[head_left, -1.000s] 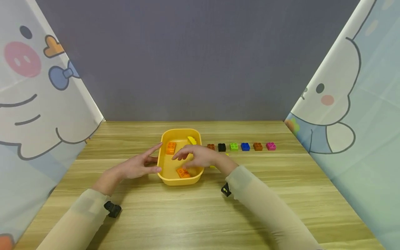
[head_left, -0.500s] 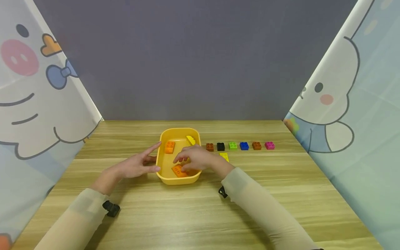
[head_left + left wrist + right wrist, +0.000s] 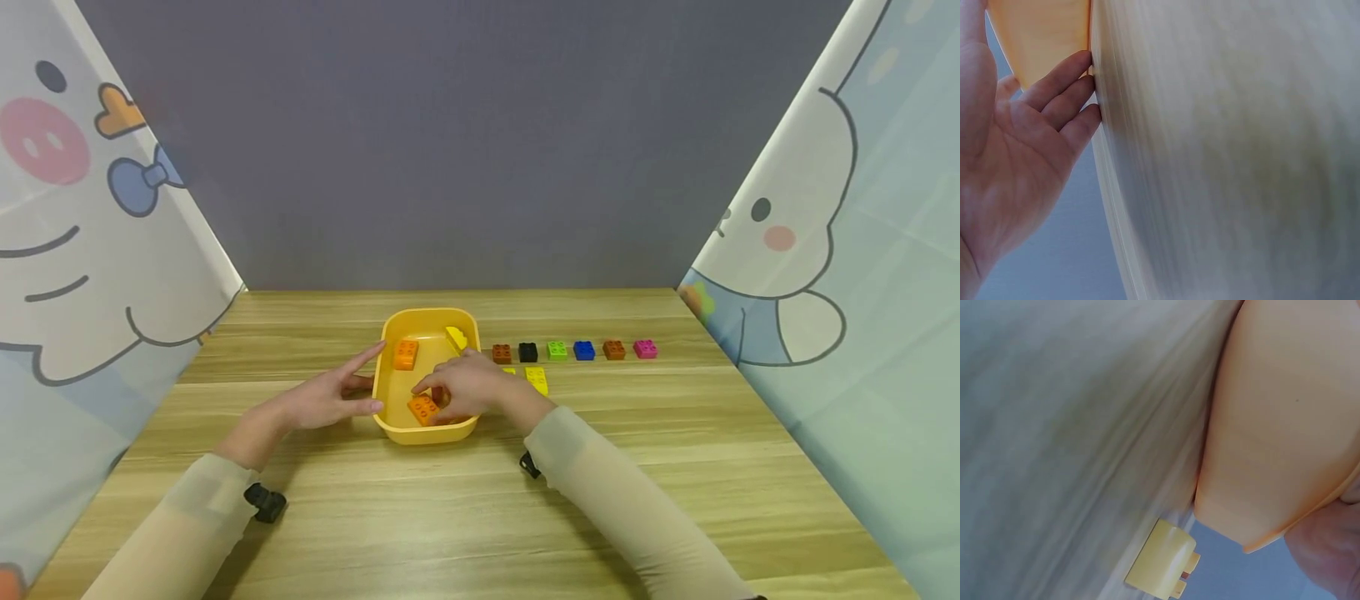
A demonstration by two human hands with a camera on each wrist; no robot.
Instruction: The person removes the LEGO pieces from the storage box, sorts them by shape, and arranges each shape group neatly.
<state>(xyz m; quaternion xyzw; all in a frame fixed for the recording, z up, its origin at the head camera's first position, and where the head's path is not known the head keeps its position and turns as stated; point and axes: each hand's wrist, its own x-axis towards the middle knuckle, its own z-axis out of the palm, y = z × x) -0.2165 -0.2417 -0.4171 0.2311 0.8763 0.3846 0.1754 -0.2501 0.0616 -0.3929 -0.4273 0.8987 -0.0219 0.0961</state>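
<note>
A yellow tray stands on the table, also large in the right wrist view. My left hand touches its left side with straight, spread fingers; in the left wrist view the fingertips of the left hand rest at the tray wall. My right hand reaches over the right rim, thumb and forefinger about an orange brick near the front of the tray. Its grip is partly hidden by the hand. A second orange brick and a yellow brick lie farther back in the tray.
Right of the tray runs a row: brown brick, black brick, green brick, blue brick, orange-brown brick, pink brick. Before it lies a yellow brick, with another half hidden by the right arm.
The front orange brick has shifted left and turned a little in the tray. My right thumb and forefinger have closed in on it. The left hand stays at the tray's side.
</note>
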